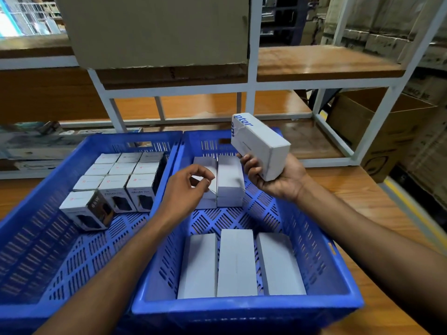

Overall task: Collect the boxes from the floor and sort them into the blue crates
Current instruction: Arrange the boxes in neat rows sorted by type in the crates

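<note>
Two blue crates stand side by side on a wooden surface. The left crate (pixel 72 238) holds several small white-and-black boxes (pixel 125 180) in rows. The right crate (pixel 314 238) holds three long white boxes (pixel 237 262) lying at its near end and two more (pixel 229 180) at its far end. My right hand (pixel 273 180) grips a white box with blue lettering (pixel 258 143), tilted above the right crate's far right side. My left hand (pixel 186 189) hovers over the far pair of boxes with fingers curled, thumb and forefinger nearly meeting; nothing is visible in it.
A white metal shelf frame (pixel 251 85) with wooden boards stands behind the crates. A large cardboard box (pixel 154 32) sits on it at upper left. An open brown carton (pixel 377 131) stands at the right, beside a yellow floor line.
</note>
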`<state>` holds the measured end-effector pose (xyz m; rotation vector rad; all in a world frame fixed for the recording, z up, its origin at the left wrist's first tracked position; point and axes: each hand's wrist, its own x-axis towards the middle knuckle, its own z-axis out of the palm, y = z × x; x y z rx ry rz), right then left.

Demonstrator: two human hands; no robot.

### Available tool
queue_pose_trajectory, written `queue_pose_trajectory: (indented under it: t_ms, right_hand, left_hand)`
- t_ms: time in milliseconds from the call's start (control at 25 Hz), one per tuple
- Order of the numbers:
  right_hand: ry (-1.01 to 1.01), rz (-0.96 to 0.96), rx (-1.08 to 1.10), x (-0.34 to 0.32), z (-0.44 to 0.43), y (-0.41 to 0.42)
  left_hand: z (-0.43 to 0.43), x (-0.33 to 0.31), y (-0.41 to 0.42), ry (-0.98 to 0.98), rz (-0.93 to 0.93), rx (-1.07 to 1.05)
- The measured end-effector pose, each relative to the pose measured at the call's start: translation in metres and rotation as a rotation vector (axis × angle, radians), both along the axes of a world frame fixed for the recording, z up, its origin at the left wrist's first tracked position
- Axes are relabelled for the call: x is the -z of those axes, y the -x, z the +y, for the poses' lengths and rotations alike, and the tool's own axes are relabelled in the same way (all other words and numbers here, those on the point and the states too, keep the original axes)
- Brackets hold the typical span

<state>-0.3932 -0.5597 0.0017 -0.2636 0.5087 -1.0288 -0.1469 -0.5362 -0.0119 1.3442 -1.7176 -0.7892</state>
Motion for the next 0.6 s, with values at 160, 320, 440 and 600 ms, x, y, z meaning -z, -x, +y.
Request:
queue_pose_trajectory:
  t_ms: [160,320,440,600]
  right_hand:
    - [-0.044,0.296,0.109,0.002,-0.017,-0.009]
    - [-0.127,0.580,0.272,0.014,-0.051,-0.019]
    - [-0.167,0.797,0.302,0.027,-0.069,-0.016]
    - [-0.244,1.024,0.417,0.031,-0.075,-0.007]
  left_hand:
    - [-0.002,-0.001,-0.001,0.024,0.017,-0.027]
    - [-0.004,-0.002,-0.001,0.037,0.021,-0.062]
    - [-0.003,-0.002,-0.001,0.027,-0.007,-0.052]
    - [-0.004,-0.002,-0.001,0.019,-0.021,-0.016]
